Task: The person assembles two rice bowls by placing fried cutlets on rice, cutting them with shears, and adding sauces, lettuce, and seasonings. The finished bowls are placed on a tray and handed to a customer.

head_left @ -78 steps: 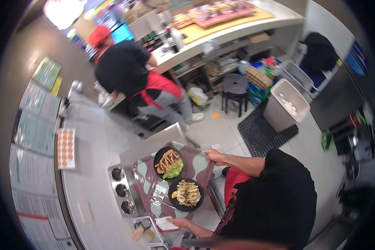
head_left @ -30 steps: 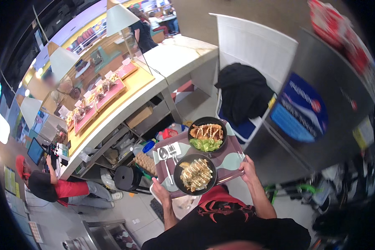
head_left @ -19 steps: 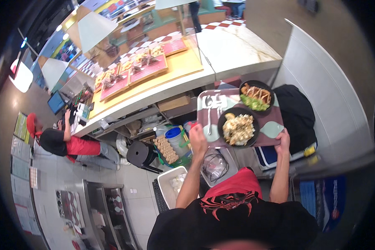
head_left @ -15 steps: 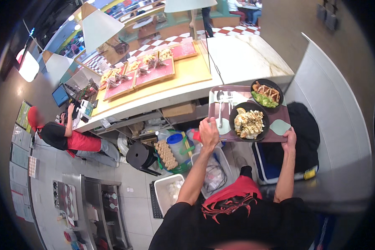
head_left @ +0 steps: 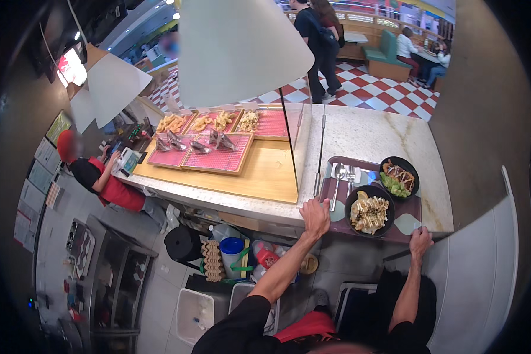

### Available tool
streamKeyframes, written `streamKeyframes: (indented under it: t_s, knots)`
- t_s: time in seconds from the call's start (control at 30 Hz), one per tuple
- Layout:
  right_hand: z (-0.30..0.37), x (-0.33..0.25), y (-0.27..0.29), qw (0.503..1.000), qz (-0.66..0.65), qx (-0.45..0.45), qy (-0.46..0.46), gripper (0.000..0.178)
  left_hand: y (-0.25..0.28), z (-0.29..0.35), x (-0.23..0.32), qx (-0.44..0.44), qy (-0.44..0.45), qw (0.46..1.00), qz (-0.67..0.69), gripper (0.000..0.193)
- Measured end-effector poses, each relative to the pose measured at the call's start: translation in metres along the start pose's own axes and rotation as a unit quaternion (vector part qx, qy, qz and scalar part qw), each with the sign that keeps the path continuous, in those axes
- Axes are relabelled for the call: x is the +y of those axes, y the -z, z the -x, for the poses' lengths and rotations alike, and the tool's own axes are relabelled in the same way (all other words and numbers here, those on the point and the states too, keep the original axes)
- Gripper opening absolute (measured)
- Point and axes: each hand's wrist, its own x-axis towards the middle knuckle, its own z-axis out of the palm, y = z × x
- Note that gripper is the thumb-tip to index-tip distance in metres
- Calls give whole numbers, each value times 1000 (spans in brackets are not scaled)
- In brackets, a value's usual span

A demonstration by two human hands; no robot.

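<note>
A dark red serving tray [head_left: 412,207] rests on the stone counter. My left hand [head_left: 316,217] is closed on its near left corner and my right hand [head_left: 420,242] on its near right corner. On the tray, the nearer black bowl [head_left: 389,223] holds sauce-drizzled fried food [head_left: 369,213] with a lemon wedge. Behind it to the right, a second black bowl [head_left: 416,187] carries sauced fried food and green lettuce [head_left: 397,186]. A spoon [head_left: 337,186] and a fork [head_left: 350,179] lie on a napkin at the tray's left side.
Left of a glass divider [head_left: 290,141], trays of fried food [head_left: 218,156] stand on a wooden board under lamps [head_left: 242,53]. A co-worker [head_left: 109,177] in a red cap works farther left. Bins [head_left: 194,315] and a black stool [head_left: 183,243] are below. Customers stand beyond the counter.
Both hands have carried the tray forward from in front of the counter onto its top. My view has shifted, showing more of the dining area and people beyond.
</note>
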Motion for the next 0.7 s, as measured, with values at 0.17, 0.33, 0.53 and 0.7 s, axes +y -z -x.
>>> streamKeyframes:
  t_s: [0.17,0.33,0.53,0.7]
  knots:
    - [-79,-21,-33,997,28,5,67,27,-49,-65,19,13,-5,998,-60,49]
    - [-140,-60,-55,998,18,-53,34,30,-71,-103,30,5,42,999,-30,48]
    - [-140,-95,-61,991,15,-43,128,54,-91,-163,24,78,59,995,-18,47]
    - [-105,-104,-69,986,106,-50,121,53,-74,-163,10,-17,57,987,150,48]
